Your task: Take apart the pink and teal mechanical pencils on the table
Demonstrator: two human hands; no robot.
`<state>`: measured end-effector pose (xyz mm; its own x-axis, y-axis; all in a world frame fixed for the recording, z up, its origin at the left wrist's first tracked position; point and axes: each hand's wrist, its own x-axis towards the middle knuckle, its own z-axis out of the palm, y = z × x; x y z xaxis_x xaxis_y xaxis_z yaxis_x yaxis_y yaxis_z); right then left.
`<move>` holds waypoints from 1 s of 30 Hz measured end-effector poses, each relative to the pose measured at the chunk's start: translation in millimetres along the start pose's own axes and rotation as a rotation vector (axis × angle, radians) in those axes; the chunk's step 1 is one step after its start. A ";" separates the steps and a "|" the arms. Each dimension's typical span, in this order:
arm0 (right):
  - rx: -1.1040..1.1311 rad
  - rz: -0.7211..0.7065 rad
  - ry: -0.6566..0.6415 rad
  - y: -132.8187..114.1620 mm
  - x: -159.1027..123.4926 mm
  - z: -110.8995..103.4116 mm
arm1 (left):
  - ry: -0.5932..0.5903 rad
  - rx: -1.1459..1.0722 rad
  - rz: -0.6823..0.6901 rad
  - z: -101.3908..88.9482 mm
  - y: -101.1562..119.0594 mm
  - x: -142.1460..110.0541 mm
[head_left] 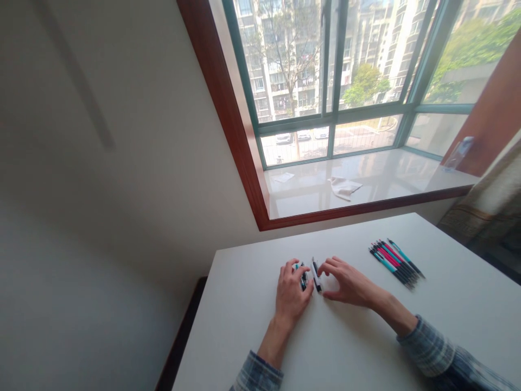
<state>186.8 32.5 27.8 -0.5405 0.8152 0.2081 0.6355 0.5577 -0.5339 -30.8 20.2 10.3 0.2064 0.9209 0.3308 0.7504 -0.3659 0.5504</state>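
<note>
My left hand [292, 289] rests on the white table with its fingers curled over several pens [303, 278], dark and teal in colour, which it partly hides. Just right of that group lies a white and black pen [316, 276], pointing away from me. Beside this pen is my right hand [345, 281], its thumb and fingers apart in a C shape. The fingertips are very near the pen; whether they touch it I cannot tell. Farther right, a row of teal, red and black pens [394, 263] lies side by side on the table.
The white table [244, 326] meets the wall under a window with a red-brown frame [366, 206]. A crumpled white tissue [344, 188] and a clear plastic bottle [458, 155] are on the sill. A curtain [476, 201] hangs at the right, past the table's edge.
</note>
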 end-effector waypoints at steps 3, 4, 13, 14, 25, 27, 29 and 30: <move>0.007 -0.004 -0.015 1.2 -0.8 -1.3 | 0.000 -0.007 -0.005 0.1 -0.9 0.1; 0.011 -0.007 -0.020 1.5 -1.1 -1.5 | 0.002 -0.011 -0.007 0.1 -1.3 0.0; 0.027 -0.051 0.008 3.0 -2.5 1.0 | 0.014 -0.030 -0.009 -0.1 -3.9 0.3; 0.026 -0.043 0.016 3.9 -2.3 1.9 | 0.018 -0.032 -0.009 0.0 -4.2 0.2; -0.021 0.057 0.135 18.8 2.3 11.2 | 0.002 0.024 0.015 1.3 0.8 0.0; -0.026 0.050 0.136 18.2 2.5 12.0 | -0.002 0.026 0.020 2.2 1.2 0.3; -0.028 0.045 0.131 17.1 2.6 12.6 | -0.008 0.024 0.020 2.9 1.1 0.5; -0.027 0.043 0.127 16.5 2.6 12.7 | -0.009 0.025 0.019 3.2 0.9 0.6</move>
<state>188.9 41.8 9.1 -0.4390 0.8508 0.2889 0.6721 0.5244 -0.5228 -28.0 20.8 8.6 0.2265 0.9149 0.3341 0.7620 -0.3801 0.5243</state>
